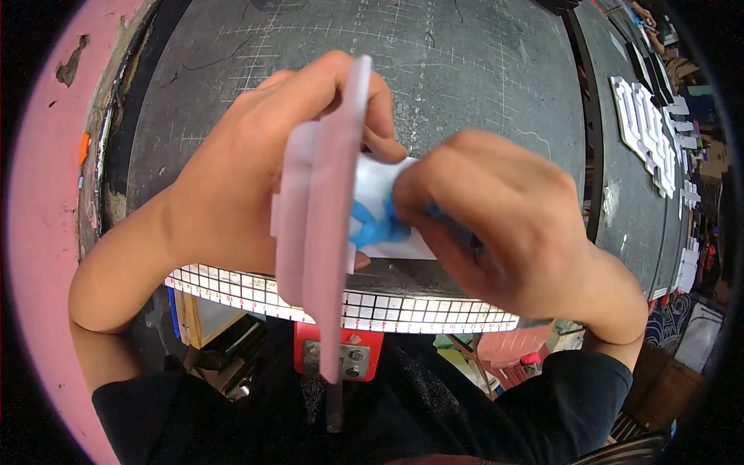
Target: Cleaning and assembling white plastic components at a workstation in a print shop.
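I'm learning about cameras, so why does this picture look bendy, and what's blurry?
Head view: fisheye lens, so the ruler strip curves; head view: right hand and blue thing look smeared, while lines on the dark tabletop look clearer.

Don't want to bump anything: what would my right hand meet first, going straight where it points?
Heading left, your right hand would probably meet the blue material first; motion blur leaves depth and contact unclear.

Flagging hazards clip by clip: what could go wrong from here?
The pale board is held edge-on in the left hand, so a loosened grip could let it tip or drop. The right hand, blurred, partly hides the blue piece, so a slip there might go unnoticed.
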The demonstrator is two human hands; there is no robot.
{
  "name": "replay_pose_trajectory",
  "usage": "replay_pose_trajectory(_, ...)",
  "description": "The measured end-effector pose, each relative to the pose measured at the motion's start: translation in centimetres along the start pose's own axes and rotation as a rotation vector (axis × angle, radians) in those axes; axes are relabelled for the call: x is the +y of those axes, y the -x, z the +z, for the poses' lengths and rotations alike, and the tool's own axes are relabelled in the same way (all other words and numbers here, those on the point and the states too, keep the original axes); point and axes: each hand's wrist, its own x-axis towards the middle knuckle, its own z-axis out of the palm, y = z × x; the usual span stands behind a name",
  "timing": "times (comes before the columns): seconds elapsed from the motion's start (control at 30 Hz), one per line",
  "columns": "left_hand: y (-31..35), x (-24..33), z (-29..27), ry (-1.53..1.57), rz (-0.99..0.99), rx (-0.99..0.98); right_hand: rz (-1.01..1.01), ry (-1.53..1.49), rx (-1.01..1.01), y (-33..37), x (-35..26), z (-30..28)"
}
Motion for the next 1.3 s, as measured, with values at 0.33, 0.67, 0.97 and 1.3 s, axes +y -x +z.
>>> replay_pose_trajectory(0.33, 0.2, -0.1, 0.0, -0.073, 0.073, 0.008, 0.004, 0.026, 0.035, -0.1, -0.2, 0.3)
replay_pose_trajectory(0.67, 0.0, 1.9, 1.4, 0.179, -0.075, 0.139, 0.022, 0.057, -0.021, -0.1, -0.3, 0.0)
replay_pose_trajectory(0.97, 0.3, 0.0, 0.2, -0.064, 0.050, 0.021, -0.005, 0.054, 0.028, -0.1, -0.6, 0.4)
replay_pose_trajectory(1.3, 1.2, -1.1, 1.3, 0.095, -0.056, 0.108, 0.043, 0.013, -0.043, 0.0, -1.1, -0.5)
